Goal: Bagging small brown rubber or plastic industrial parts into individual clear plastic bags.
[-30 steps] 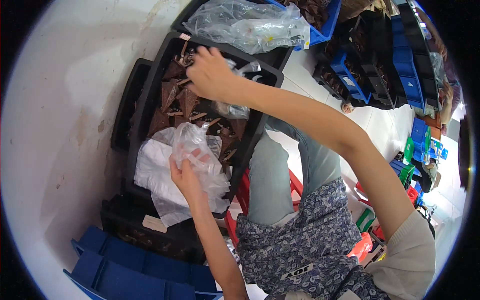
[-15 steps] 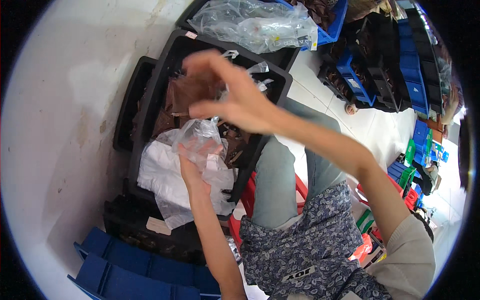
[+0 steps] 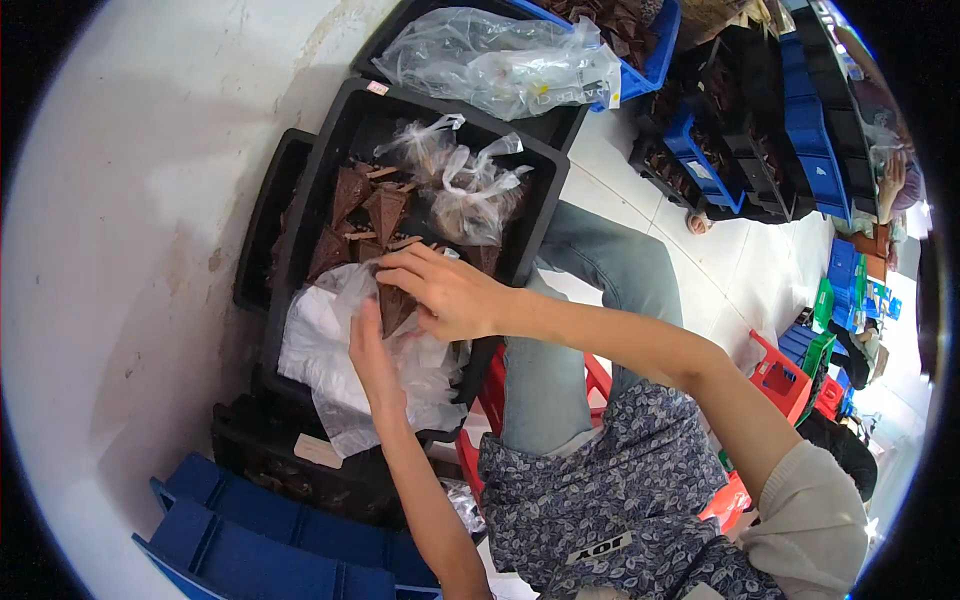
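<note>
My left hand [image 3: 374,358] holds a clear plastic bag [image 3: 352,290] by its open mouth, above a stack of white plastic bags [image 3: 312,335] at the near end of a black crate [image 3: 345,110]. Over the bag's mouth my right hand [image 3: 450,295] is closed round a dark brown, wedge-shaped piece [image 3: 393,305], its fingertips near the bag's edge. Part of that piece is hidden by the fingers. Further brown pieces [image 3: 386,212] with thin light sticks lie in the crate. Beside them sit knotted clear bags [image 3: 475,210] with contents I cannot make out.
Another clear plastic bag [image 3: 490,65] lies across a crate at the back, next to a blue crate [image 3: 655,50] of brown pieces. Blue crates [image 3: 250,540] stand at the lower left, by the white wall [image 3: 130,250]. Stacked crates [image 3: 740,140] fill the right.
My right hand has come down and nearer with the brown piece, from over the crate's middle to the bag's mouth. My left hand stays at the bag. The knotted bags now show.
</note>
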`<control>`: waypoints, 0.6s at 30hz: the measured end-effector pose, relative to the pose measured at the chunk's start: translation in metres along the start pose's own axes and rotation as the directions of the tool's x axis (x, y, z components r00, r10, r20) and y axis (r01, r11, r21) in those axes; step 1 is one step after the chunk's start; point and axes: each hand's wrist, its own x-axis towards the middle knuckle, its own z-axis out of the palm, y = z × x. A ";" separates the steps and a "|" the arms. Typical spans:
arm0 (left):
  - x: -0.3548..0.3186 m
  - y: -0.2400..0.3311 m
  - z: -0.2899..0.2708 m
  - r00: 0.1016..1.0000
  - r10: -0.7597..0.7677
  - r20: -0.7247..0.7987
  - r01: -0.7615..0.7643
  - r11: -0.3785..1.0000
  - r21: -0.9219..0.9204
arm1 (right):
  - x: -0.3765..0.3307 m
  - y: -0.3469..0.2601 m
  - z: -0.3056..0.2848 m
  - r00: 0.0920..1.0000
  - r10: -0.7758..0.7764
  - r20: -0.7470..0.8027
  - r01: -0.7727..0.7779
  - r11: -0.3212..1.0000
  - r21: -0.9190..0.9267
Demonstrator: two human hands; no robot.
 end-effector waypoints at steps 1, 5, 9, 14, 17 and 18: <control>-0.005 0.000 0.004 0.998 0.060 0.023 -0.061 0.996 0.067 | -0.001 0.000 -0.002 1.000 0.000 -0.003 0.000 1.000 -0.002; -0.006 0.002 0.007 0.999 0.032 0.010 -0.032 0.999 0.028 | -0.017 0.004 -0.010 0.961 0.086 -0.264 -0.075 0.996 0.050; -0.004 0.000 0.011 0.995 0.075 -0.070 -0.073 0.997 0.024 | -0.028 0.009 -0.011 0.772 0.567 -0.288 -0.512 0.822 0.247; 0.002 -0.006 0.010 0.994 0.064 -0.087 -0.072 0.993 -0.098 | -0.020 0.034 0.010 0.659 0.752 -0.002 -0.694 0.608 0.386; -0.005 -0.005 0.013 0.993 0.065 -0.094 -0.068 0.997 -0.032 | -0.025 0.022 0.005 0.785 0.495 -0.372 -0.461 0.868 0.183; -0.004 -0.009 0.012 0.993 0.067 -0.092 -0.071 0.997 -0.032 | -0.027 0.016 0.001 0.785 0.494 -0.374 -0.460 0.869 0.182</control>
